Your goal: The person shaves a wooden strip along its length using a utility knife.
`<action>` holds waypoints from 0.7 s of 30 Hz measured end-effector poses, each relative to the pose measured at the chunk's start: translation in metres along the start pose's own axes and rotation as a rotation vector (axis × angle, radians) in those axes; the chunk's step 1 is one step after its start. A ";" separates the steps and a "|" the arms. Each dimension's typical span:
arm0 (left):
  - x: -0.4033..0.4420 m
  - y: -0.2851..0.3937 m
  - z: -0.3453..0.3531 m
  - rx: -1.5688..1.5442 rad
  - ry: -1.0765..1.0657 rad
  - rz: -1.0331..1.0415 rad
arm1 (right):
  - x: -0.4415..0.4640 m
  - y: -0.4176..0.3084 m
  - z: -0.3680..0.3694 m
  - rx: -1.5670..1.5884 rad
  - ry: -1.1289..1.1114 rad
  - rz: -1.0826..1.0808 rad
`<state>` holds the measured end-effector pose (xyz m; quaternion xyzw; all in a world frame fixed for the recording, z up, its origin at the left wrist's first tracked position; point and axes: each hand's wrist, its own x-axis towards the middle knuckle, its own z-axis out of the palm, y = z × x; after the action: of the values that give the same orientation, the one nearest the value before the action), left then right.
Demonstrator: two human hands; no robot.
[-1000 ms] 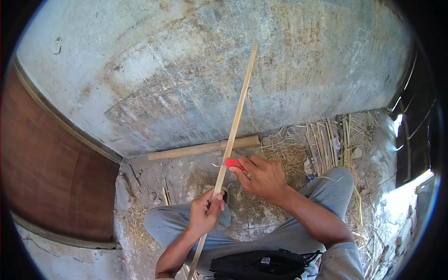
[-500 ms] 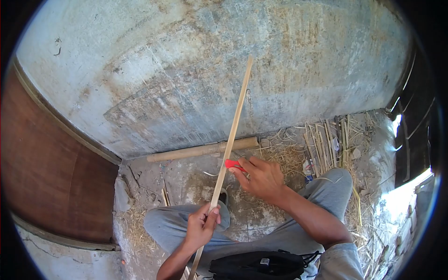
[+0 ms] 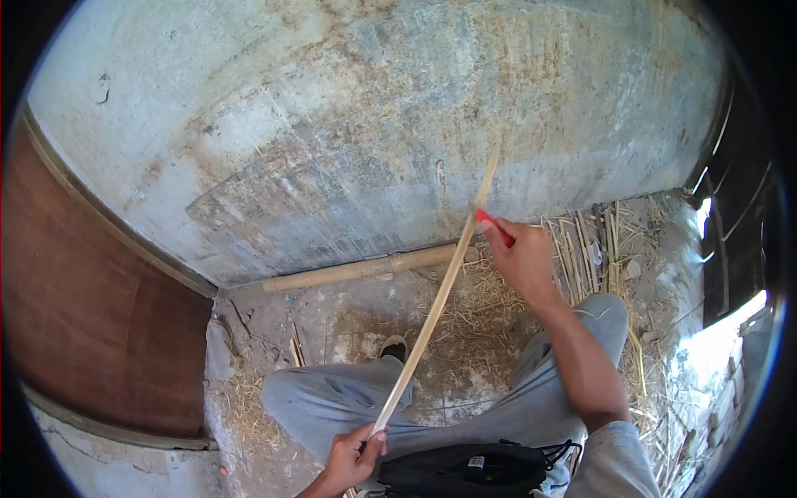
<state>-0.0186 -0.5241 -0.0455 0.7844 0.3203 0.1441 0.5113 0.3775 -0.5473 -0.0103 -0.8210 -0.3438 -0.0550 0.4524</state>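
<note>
A long pale bamboo strip (image 3: 438, 305) slants up and to the right across the view, its far end in front of the wall. Near its lower end my left hand (image 3: 353, 458) is closed round it, thumb on top. My right hand (image 3: 525, 256) grips a small red-handled tool (image 3: 496, 226). The tip of that tool meets the strip well up toward its far end; any blade is too small to make out. Both hands are above my crossed legs in grey trousers (image 3: 332, 394).
A bamboo pole (image 3: 357, 273) lies along the foot of the stained wall (image 3: 332, 149). Cut sticks (image 3: 573, 257) and shavings (image 3: 490, 307) cover the floor at right. A brown wooden panel (image 3: 108, 307) stands at left. A black bag (image 3: 440, 471) rests at my lap.
My right hand with the red-handled tool has moved up and right along the strip. My left hand is lower, and the strip tilts more to the right.
</note>
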 end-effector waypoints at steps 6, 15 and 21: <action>-0.006 -0.018 -0.007 0.001 -0.023 -0.049 | -0.020 -0.006 0.015 0.006 0.001 -0.110; -0.018 -0.035 -0.007 -0.093 0.036 -0.067 | -0.038 -0.016 0.013 0.122 -0.044 -0.327; -0.038 -0.034 -0.001 -0.081 0.203 -0.035 | -0.041 -0.015 0.019 0.042 -0.086 -0.341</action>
<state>-0.0594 -0.5385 -0.0713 0.7388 0.3780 0.2266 0.5098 0.3333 -0.5487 -0.0272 -0.7427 -0.4982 -0.0888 0.4386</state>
